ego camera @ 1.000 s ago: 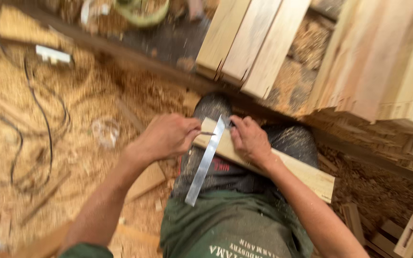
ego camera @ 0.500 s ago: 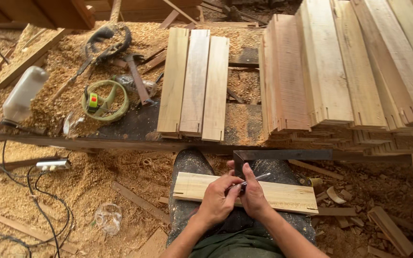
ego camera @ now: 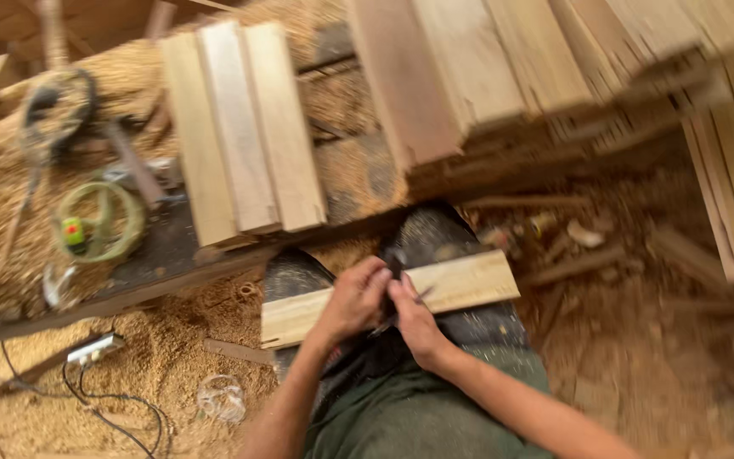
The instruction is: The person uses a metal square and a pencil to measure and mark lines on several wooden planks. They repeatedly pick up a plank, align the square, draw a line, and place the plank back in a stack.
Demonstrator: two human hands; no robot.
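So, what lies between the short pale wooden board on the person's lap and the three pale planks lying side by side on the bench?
In the head view, the dark bench edge, a sawdust strip and the person's dark knees lie between the short pale wooden board and the three pale planks.

On the dark tabletop (ego camera: 163, 255) lie 3 pale planks (ego camera: 239, 136) side by side, their near ends reaching its front edge. To the right rises a tall stack of boards (ego camera: 503, 68), blurred. At the left a green ring-shaped tool (ego camera: 99, 223) rests in sawdust, with a dark loop of cable (ego camera: 57, 106) behind it. Below, on the sawdust-covered floor (ego camera: 129, 374), sit a white power strip (ego camera: 95, 347), a black cord (ego camera: 108, 408) and a clear plastic cup (ego camera: 221, 398). Wood scraps (ego camera: 588, 234) litter the floor at right.
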